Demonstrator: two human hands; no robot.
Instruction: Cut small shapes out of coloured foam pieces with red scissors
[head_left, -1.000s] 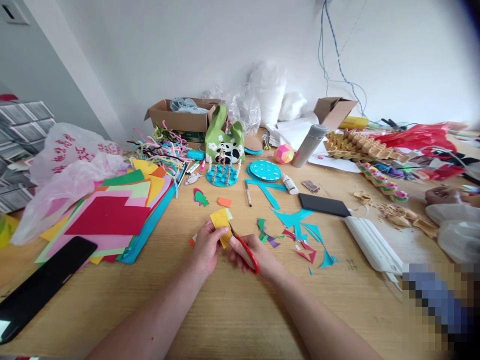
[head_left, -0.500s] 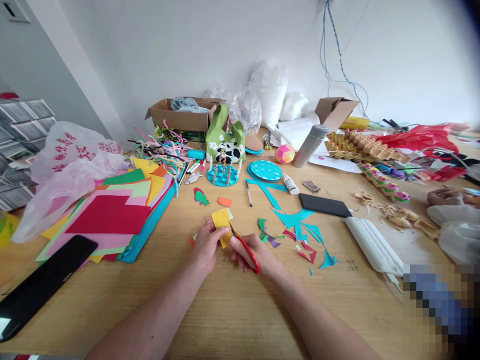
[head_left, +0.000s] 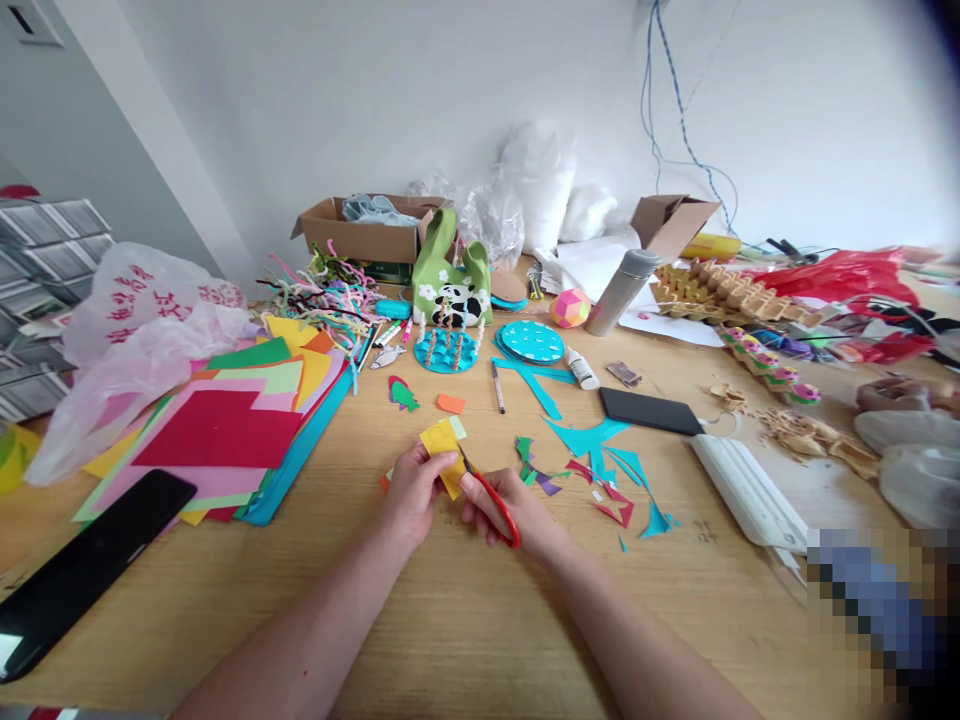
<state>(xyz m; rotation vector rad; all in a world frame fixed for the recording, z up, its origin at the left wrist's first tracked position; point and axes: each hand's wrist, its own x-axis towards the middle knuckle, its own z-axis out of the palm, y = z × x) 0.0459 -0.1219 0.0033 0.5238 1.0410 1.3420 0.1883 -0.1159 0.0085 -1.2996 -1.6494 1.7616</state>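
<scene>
Between thumb and fingers, my left hand (head_left: 415, 490) pinches a small yellow sheet (head_left: 441, 440) with a drawn outline on it. My right hand (head_left: 499, 505) grips red-handled scissors (head_left: 501, 508), their blades meeting the sheet's right edge. A pale green piece (head_left: 458, 427) shows behind the yellow sheet. Beyond my hands lie a fish-shaped cutout in green and red (head_left: 403, 393), an orange piece (head_left: 451, 403) and a pen (head_left: 498, 387). Green and purple scraps (head_left: 534, 470) lie just right of the scissors, with red scraps (head_left: 611, 495) farther right.
Coloured sheets (head_left: 217, 430) and a black phone-like slab (head_left: 94, 570) lie on the left. Blue scraps (head_left: 589, 437), a glue bottle (head_left: 582, 368), a black flat device (head_left: 651, 410) and a white device (head_left: 746, 490) are to the right. A grey flask (head_left: 622, 292) stands behind.
The yellow sheet has turned and shifted slightly left in my left hand, baring more of the pale green piece. My right hand and the scissors stay nearly in place.
</scene>
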